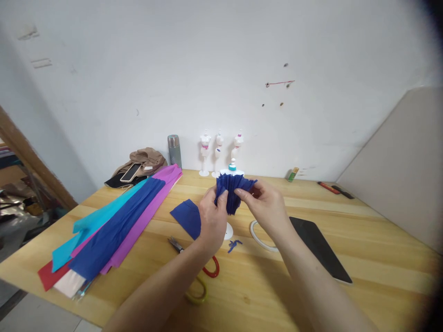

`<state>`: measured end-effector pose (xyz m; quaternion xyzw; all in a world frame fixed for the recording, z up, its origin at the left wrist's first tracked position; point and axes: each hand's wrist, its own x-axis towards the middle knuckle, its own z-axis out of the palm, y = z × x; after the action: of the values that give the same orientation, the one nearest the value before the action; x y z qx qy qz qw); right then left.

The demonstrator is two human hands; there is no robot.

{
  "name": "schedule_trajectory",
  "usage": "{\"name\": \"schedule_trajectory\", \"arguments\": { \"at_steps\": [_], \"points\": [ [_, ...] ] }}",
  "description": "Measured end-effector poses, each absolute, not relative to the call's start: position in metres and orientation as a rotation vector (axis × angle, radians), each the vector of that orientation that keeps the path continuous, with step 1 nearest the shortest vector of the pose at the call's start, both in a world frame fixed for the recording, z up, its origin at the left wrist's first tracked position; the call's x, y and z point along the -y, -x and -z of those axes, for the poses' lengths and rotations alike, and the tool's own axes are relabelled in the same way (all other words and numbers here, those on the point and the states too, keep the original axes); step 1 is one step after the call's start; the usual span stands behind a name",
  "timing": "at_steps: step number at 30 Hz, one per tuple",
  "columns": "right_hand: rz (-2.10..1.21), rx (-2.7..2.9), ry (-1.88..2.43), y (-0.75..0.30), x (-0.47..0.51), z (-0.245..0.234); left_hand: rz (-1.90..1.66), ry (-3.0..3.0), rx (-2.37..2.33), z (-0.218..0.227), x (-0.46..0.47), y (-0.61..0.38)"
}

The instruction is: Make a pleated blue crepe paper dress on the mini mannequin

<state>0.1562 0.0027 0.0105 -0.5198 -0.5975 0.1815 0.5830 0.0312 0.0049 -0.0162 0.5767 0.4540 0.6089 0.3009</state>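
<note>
Both my hands pinch a pleated piece of dark blue crepe paper (233, 196), gathered into narrow folds. My left hand (212, 214) grips its left side, thumb on the front. At the right edge, my right hand (268, 203) holds a spread fold between thumb and fingers. Just behind the paper stands a small white mannequin (232, 165) with a teal neck band; its lower body is hidden, and a white round base (227, 232) shows below. A flat dark blue piece (187, 217) lies left of my left hand. Blue scraps (234, 245) lie beneath my hands.
Scissors (212, 267) with red and yellow handles lie partly under my left forearm. Coloured paper sheets (117, 228) cover the left side. A black tablet (320, 249) and white cable (258, 237) lie right. Behind are mannequins (205, 150), a thermos (174, 151) and a glue stick (292, 174).
</note>
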Motion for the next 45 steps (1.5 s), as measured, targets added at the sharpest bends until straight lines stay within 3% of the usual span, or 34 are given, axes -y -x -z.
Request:
{"name": "schedule_trajectory", "arguments": {
  "at_steps": [45],
  "points": [
    [-0.433, 1.357, 1.188, -0.156, -0.008, 0.005, -1.613, -1.538, -1.206, 0.016, -0.003, -0.033]
  ]
}}
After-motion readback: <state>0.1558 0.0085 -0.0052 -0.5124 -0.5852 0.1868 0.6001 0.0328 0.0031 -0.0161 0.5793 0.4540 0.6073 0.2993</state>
